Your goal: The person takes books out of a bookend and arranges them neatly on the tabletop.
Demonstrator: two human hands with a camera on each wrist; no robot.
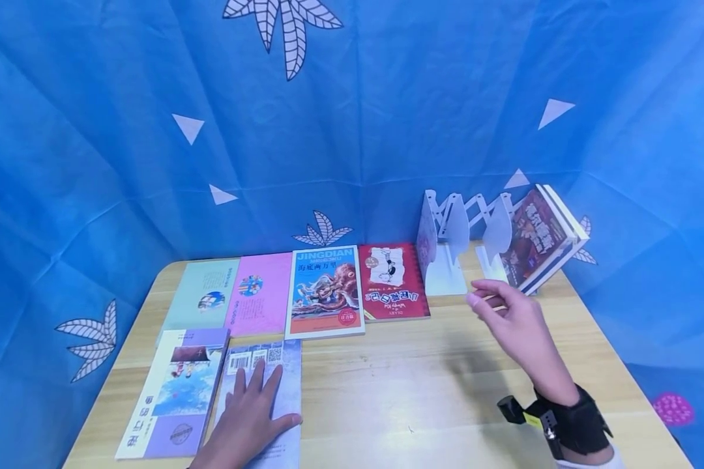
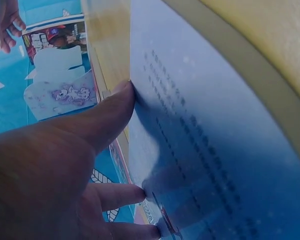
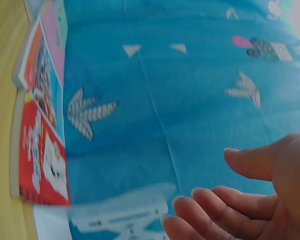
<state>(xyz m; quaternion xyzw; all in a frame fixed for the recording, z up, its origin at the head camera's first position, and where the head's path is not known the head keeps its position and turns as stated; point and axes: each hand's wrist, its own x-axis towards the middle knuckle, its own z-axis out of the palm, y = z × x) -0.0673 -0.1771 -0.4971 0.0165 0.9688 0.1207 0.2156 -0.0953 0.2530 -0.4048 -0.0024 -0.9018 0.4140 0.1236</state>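
Head: tabletop (image 1: 381, 404) stretch between both hands (image 1: 248, 412) (image 1: 521, 329)

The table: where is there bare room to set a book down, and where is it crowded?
Largest bare patch of table: in front of the red book, between the bluish book under the left hand and the black wrist strap. Another: along the right edge, before the leaning books. Crowded: left, with close-set books; back right, around the white bookend.

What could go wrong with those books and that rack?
The dark-covered book at the right end of the rack looks tilted, so it might slide or topple. The right hand is near the rack and could knock it. The left hand, on the blue book, might nudge the purple-and-white one beside it.
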